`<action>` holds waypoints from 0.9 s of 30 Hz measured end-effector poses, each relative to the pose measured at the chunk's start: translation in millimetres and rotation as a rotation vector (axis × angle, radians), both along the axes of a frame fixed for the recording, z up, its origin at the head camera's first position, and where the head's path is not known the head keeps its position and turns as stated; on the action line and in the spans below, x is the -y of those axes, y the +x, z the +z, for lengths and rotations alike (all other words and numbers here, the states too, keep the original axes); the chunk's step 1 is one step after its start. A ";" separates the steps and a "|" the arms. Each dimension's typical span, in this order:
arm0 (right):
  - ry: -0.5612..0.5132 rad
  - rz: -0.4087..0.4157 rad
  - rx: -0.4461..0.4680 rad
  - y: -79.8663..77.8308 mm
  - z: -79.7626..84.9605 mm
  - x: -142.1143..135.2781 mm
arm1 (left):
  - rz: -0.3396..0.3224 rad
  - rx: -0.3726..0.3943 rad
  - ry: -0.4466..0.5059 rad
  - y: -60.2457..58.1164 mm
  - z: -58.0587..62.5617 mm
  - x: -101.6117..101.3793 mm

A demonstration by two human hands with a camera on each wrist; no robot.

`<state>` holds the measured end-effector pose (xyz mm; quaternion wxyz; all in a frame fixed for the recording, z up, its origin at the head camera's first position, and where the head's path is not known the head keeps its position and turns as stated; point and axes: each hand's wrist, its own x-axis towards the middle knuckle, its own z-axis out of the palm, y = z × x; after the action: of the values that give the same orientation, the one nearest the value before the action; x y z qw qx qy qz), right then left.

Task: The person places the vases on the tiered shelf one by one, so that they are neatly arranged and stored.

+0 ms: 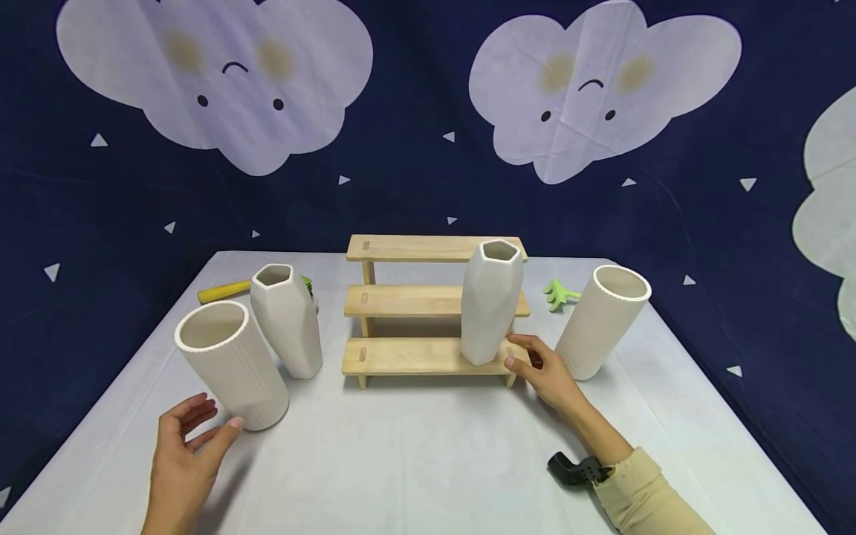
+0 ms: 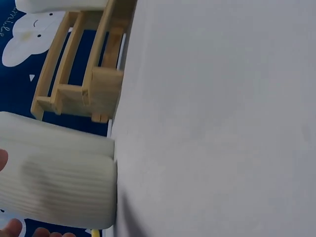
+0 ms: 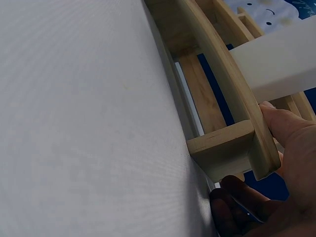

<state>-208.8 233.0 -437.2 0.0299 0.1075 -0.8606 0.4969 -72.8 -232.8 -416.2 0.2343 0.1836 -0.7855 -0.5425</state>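
A white faceted vase [image 1: 491, 305] stands on the bottom tier of a three-tier wooden shelf [image 1: 408, 355], toward its right end. My right hand [image 1: 545, 375] is at that end, thumb and forefinger beside the vase's base; in the right wrist view, the thumb [image 3: 284, 121] is against the board by the vase and other fingers [image 3: 242, 197] hang loosely below. My left hand [image 1: 183, 453] is beside a white ribbed vase [image 1: 234, 368], fingers bent loosely and not wrapped round it. Behind that one is a second faceted vase [image 1: 290, 327]. The left wrist view shows only fingertips.
Another ribbed vase [image 1: 602, 319] stands right of the shelf. A light green rake-like tool [image 1: 558, 294] lies behind it, and a yellow handle [image 1: 224, 290] lies at the back left. A white cloth [image 1: 414, 468] covers the table before a dark blue cloud-print backdrop [image 1: 414, 89].
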 end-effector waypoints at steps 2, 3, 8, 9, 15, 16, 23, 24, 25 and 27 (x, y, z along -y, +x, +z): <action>0.003 -0.004 0.003 0.4 0.6 0.2 | -0.015 -0.010 0.015 -2.9 0.0 2.3; 0.009 -0.007 0.002 0.7 1.2 0.5 | -0.023 -0.008 0.014 -4.0 0.1 3.3; 0.026 -0.018 0.001 1.0 1.8 1.6 | -0.078 -0.015 0.027 -10.3 0.3 7.5; 0.025 -0.018 0.003 0.9 1.6 1.6 | -0.088 -0.015 0.027 -11.6 0.5 8.3; 0.020 -0.018 0.005 0.9 1.0 0.4 | -0.113 0.031 0.009 -19.9 1.6 10.0; 0.025 -0.014 0.000 0.8 0.8 0.1 | -0.116 0.042 0.003 -21.1 1.9 9.9; 0.027 -0.020 -0.005 0.4 -0.5 0.1 | -0.120 0.078 -0.029 -28.3 5.7 6.8; 0.027 -0.019 -0.005 0.4 -0.7 0.2 | -0.121 0.083 -0.030 -29.1 6.1 6.2; 0.027 -0.019 -0.005 0.4 -0.8 0.2 | -0.122 0.082 -0.025 -30.0 6.3 5.7; 0.027 -0.017 -0.003 0.5 -1.0 0.3 | -0.123 0.083 -0.021 -31.7 6.5 4.6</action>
<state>-208.3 232.7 -438.2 0.0338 0.1012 -0.8682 0.4847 -104.6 -237.4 -409.6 0.1696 0.1550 -0.8101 -0.5394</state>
